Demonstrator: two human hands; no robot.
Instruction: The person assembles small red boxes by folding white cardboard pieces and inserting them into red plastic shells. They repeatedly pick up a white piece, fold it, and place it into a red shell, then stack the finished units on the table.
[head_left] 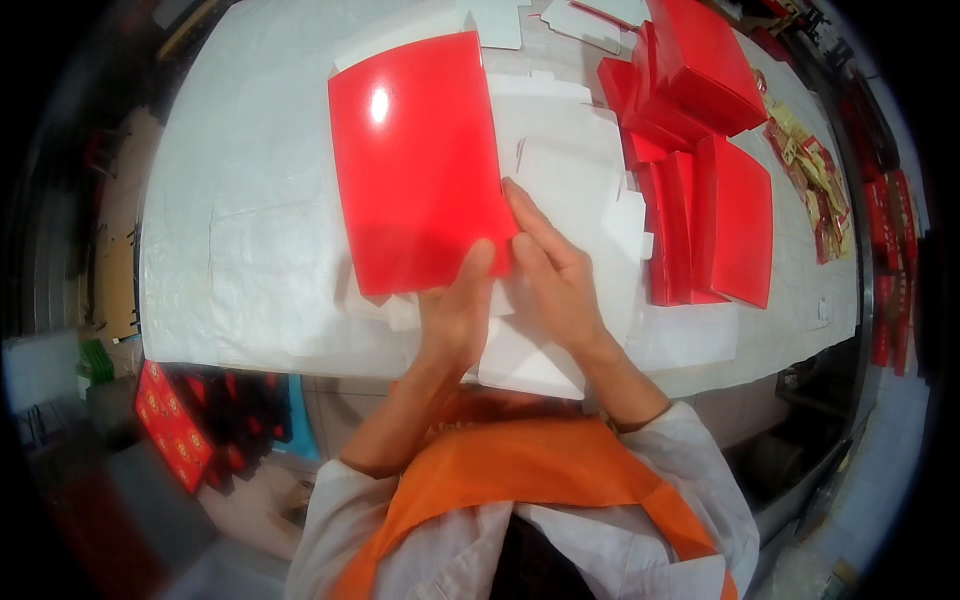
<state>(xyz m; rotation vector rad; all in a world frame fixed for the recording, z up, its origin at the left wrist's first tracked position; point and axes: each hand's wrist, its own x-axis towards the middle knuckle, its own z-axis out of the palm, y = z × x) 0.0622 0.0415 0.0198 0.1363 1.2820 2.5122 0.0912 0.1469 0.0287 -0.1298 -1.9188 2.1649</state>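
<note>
A glossy red cardboard box [415, 165] is held over the table, its broad red face turned up. A pale flap shows at its far end. My left hand [458, 315] grips the near edge, with the thumb on the red face and the fingers hidden underneath. At the near right corner, my right hand [560, 285] is closed on the box's side, its fingers lying along the right edge. Beneath and right of the hands lie flat white card blanks [570, 165], some with tabs, overlapping one another.
Several red boxes [735, 220] are stacked at the right of the white-covered table [240, 270]. Beyond them lie small gold and red packets [815, 185]. More white card pieces [580, 22] rest at the far side. A red printed carton [175, 425] stands below the table's left front edge.
</note>
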